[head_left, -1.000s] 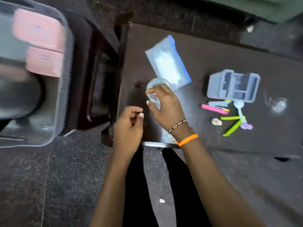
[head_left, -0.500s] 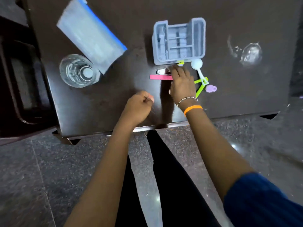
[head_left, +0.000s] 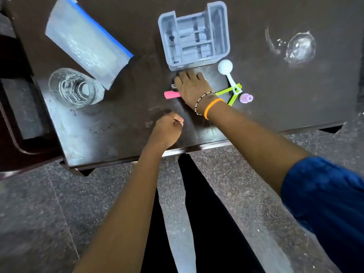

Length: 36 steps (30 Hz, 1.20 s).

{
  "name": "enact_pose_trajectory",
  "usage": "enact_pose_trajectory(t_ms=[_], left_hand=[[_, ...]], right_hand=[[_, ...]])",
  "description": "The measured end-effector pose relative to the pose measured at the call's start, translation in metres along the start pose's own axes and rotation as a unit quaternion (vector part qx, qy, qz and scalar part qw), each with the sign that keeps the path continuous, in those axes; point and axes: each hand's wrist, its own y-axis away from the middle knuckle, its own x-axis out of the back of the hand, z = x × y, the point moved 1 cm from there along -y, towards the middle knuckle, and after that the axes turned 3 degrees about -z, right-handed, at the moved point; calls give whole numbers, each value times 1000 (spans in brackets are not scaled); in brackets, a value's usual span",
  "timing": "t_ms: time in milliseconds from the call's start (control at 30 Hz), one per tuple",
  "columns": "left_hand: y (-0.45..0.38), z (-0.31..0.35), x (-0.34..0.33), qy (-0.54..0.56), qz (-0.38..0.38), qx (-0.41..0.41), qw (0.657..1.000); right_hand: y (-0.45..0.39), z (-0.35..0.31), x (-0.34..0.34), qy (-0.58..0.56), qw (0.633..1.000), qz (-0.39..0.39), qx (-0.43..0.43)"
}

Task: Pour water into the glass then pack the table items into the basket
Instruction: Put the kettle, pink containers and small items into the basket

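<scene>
Basket (head_left: pixel 194 37), a grey plastic one with inner dividers, stands upright toward the far side of the dark surface (head_left: pixel 118 133), and everything else can be placed from it. Just in front of its near wall lies the right hand (head_left: pixel 192 86), palm down and fingers spread flat over a small cluster of items; whether that grip has closed on anything beneath it cannot be told. A pink stick (head_left: pixel 171 94) pokes out from under the hand on the left, with a small metallic piece just above it at the fingertips. To the right of the hand, a white spoon (head_left: pixel 226 70) lies with its bowl near the basket's front right corner, its handle crossing green sticks (head_left: pixel 231 94), and a small purple piece (head_left: pixel 245 98) sits just beside those. The wrist carries a beaded bracelet and an orange band (head_left: pixel 212 107).

Nearer the surface's front edge than the basket, the left hand (head_left: pixel 169 128) is curled into a closed fist with nothing visible in it. Well to the basket's left stands the glass (head_left: pixel 75 88), with water in it, touching the corner of a grey pouch with a blue edge (head_left: pixel 86 43). Far to the basket's right is a wet smear (head_left: pixel 297 48).
</scene>
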Motion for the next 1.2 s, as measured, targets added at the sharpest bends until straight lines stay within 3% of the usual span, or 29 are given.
enact_pose_trajectory(t_ms=[200,300,367,467,567,667,767,833,1067,1200], left_hand=[[0,-12,-6,33,14,8,999],[4,-5,-5,62,103,-28,992],[8,9,-5,80,150,-87,982],[10,36,-9,25,164,-183,969],[3,62,-18,-95,156,-227,957],[-15,77,-25,-194,104,-163,962],[-26,78,-24,-175,92,-113,974],[-27,76,-26,-153,101,-117,976],[-25,67,-32,-131,125,-104,978],[-22,61,-29,-131,126,-120,976]], right_hand=[[5,-9,15,-1,998,55,20],[31,-6,18,-97,984,145,-35],[58,-1,9,-203,951,212,-100],[96,7,-16,-406,840,228,-280],[117,13,-49,-488,723,230,-432],[124,21,-68,-529,613,305,-502],[114,40,-71,-576,518,385,-501],[103,55,-71,-593,506,390,-490],[93,69,-74,-589,517,385,-488],[105,51,-60,-643,460,392,-471]])
